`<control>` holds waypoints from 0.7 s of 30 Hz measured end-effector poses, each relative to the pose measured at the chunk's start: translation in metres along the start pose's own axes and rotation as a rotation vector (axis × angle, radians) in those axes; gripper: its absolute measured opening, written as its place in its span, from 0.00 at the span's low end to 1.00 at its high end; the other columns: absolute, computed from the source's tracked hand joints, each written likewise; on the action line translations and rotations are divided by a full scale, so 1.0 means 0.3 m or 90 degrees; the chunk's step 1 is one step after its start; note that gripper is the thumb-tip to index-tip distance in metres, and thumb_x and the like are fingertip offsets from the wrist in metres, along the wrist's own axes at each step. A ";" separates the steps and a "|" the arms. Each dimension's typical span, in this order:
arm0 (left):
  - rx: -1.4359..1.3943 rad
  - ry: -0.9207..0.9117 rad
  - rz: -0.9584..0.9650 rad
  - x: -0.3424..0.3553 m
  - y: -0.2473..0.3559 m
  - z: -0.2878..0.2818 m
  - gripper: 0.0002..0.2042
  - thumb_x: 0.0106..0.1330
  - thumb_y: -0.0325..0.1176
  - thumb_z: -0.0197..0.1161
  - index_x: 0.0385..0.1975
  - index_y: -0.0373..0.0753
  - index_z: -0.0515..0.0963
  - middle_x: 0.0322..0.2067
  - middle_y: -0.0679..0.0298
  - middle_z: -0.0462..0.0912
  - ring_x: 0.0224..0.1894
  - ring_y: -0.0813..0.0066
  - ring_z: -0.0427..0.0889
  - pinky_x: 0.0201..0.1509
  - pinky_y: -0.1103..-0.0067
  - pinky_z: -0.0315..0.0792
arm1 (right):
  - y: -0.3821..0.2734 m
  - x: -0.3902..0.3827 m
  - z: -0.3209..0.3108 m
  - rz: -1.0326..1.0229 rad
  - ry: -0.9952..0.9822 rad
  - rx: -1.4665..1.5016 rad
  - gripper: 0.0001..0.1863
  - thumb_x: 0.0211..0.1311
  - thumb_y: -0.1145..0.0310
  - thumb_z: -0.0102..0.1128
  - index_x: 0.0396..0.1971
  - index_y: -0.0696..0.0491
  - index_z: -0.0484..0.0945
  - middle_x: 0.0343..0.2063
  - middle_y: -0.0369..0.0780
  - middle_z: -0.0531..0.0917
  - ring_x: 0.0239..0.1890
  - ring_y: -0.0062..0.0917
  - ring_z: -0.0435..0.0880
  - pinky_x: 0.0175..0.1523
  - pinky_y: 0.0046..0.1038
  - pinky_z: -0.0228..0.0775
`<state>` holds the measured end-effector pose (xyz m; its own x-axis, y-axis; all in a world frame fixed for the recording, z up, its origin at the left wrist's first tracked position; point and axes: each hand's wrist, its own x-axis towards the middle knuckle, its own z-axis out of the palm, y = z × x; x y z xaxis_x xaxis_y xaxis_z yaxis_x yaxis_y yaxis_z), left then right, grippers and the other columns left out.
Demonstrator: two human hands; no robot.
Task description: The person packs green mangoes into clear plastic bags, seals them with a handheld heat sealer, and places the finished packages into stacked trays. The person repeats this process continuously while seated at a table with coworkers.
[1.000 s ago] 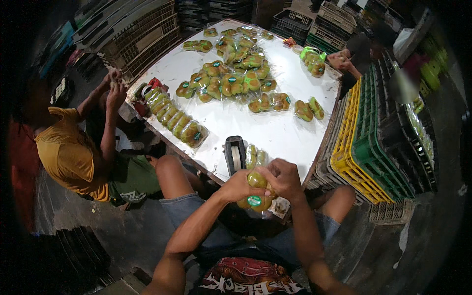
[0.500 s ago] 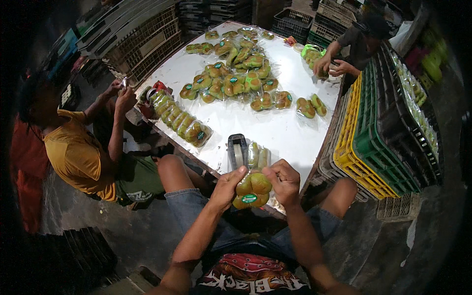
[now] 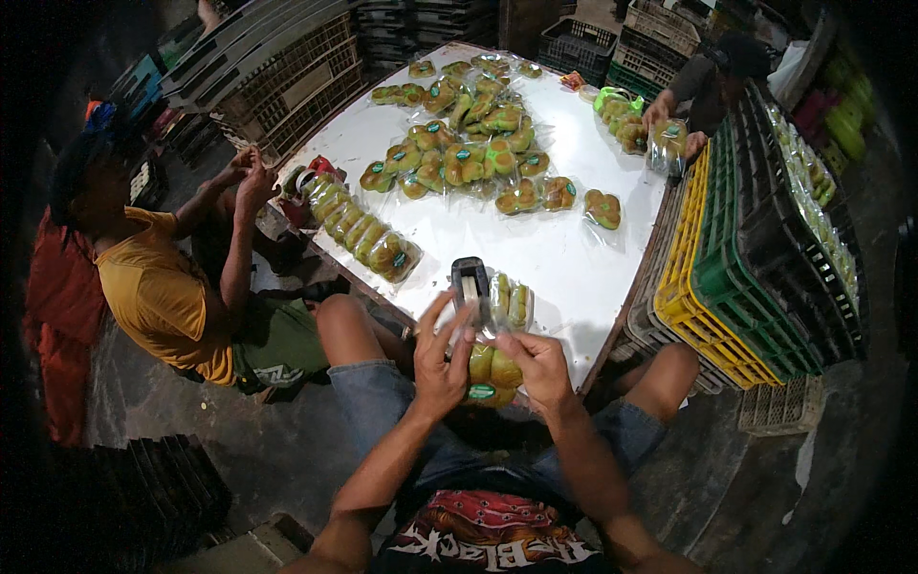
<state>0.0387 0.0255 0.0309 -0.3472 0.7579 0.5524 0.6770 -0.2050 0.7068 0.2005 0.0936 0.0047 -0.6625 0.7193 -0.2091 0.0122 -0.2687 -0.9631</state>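
Observation:
Over the table's near edge, a clear plastic bag of round green-brown fruit [image 3: 494, 375] with a green label hangs between my hands. My right hand [image 3: 543, 371] is closed on the bag's upper right side. My left hand [image 3: 442, 362] is at the bag's left side with fingers stretched apart, slightly blurred, their tips close to a black tape dispenser [image 3: 469, 284]. Whether its thumb touches the bag, I cannot tell. Just beyond the held bag, beside the dispenser, lies another pack of green fruit [image 3: 511, 302].
Bagged fruit [image 3: 464, 163] is heaped on the white table [image 3: 430, 239]; a row of packs [image 3: 354, 227] lies left. A person in yellow [image 3: 163, 297] sits left. At far right a co-worker's hand [image 3: 660, 110] is at a fruit pack [image 3: 666, 143]. Stacked crates [image 3: 703, 268] stand right.
My left hand has loosened from the bag's edge and spread its fingers up toward the dispenser. At right, the co-worker has a pack upright, and one pack fewer lies on the table's right side.

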 end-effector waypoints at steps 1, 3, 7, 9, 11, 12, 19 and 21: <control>-0.035 -0.053 0.040 -0.006 0.001 -0.004 0.18 0.69 0.36 0.62 0.54 0.31 0.77 0.51 0.50 0.81 0.57 0.54 0.79 0.64 0.68 0.68 | -0.007 -0.007 0.016 -0.059 -0.008 0.094 0.25 0.73 0.69 0.52 0.65 0.64 0.64 0.59 0.47 0.75 0.58 0.34 0.76 0.56 0.28 0.73; -0.107 -0.157 0.118 -0.020 0.008 -0.016 0.20 0.64 0.36 0.67 0.54 0.33 0.78 0.50 0.48 0.81 0.57 0.52 0.78 0.61 0.68 0.70 | -0.036 -0.035 0.059 -0.176 -0.024 0.278 0.25 0.74 0.67 0.49 0.66 0.63 0.64 0.67 0.49 0.67 0.68 0.34 0.67 0.62 0.31 0.69; -0.177 -0.434 -0.246 0.050 0.026 -0.062 0.15 0.60 0.36 0.72 0.44 0.35 0.85 0.39 0.54 0.87 0.42 0.71 0.84 0.47 0.75 0.76 | -0.074 -0.050 0.044 -0.306 0.056 0.149 0.26 0.75 0.64 0.47 0.67 0.62 0.63 0.74 0.48 0.51 0.75 0.38 0.51 0.73 0.38 0.51; -0.210 -0.356 -0.252 0.042 0.029 -0.054 0.11 0.62 0.35 0.71 0.38 0.34 0.86 0.29 0.60 0.87 0.34 0.78 0.82 0.39 0.77 0.76 | -0.093 -0.050 0.027 -0.318 0.100 0.143 0.21 0.73 0.69 0.52 0.61 0.62 0.69 0.62 0.49 0.69 0.65 0.30 0.67 0.61 0.30 0.67; -0.239 -0.330 -0.263 0.005 0.008 -0.036 0.11 0.63 0.35 0.70 0.38 0.34 0.86 0.29 0.62 0.86 0.32 0.78 0.81 0.37 0.78 0.75 | -0.070 -0.066 -0.038 -0.189 0.045 0.023 0.18 0.70 0.73 0.57 0.57 0.62 0.72 0.51 0.46 0.79 0.56 0.25 0.76 0.53 0.27 0.72; -0.252 -0.328 -0.332 -0.006 0.015 -0.030 0.10 0.63 0.35 0.70 0.37 0.33 0.86 0.28 0.63 0.86 0.32 0.78 0.81 0.38 0.78 0.74 | -0.054 -0.047 -0.026 -0.201 0.110 -0.053 0.13 0.66 0.71 0.64 0.48 0.60 0.78 0.38 0.41 0.85 0.43 0.22 0.82 0.49 0.26 0.75; -0.304 -0.175 -0.289 -0.033 0.003 -0.022 0.10 0.65 0.35 0.69 0.35 0.33 0.84 0.31 0.65 0.82 0.39 0.78 0.78 0.45 0.80 0.71 | -0.087 -0.079 -0.007 -0.379 0.153 -0.416 0.07 0.60 0.73 0.67 0.35 0.60 0.84 0.31 0.43 0.83 0.33 0.23 0.82 0.38 0.25 0.72; -0.326 -0.195 -0.278 -0.035 -0.017 -0.027 0.10 0.66 0.35 0.68 0.34 0.33 0.84 0.33 0.65 0.81 0.39 0.79 0.76 0.45 0.81 0.69 | -0.118 -0.078 -0.024 -0.341 0.058 -0.372 0.07 0.60 0.72 0.68 0.34 0.60 0.84 0.30 0.43 0.82 0.30 0.25 0.81 0.35 0.26 0.71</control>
<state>0.0336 0.0137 0.0250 -0.2678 0.9603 0.0778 0.1046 -0.0513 0.9932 0.2210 0.0909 0.0425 -0.6260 0.7117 0.3187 0.1164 0.4894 -0.8642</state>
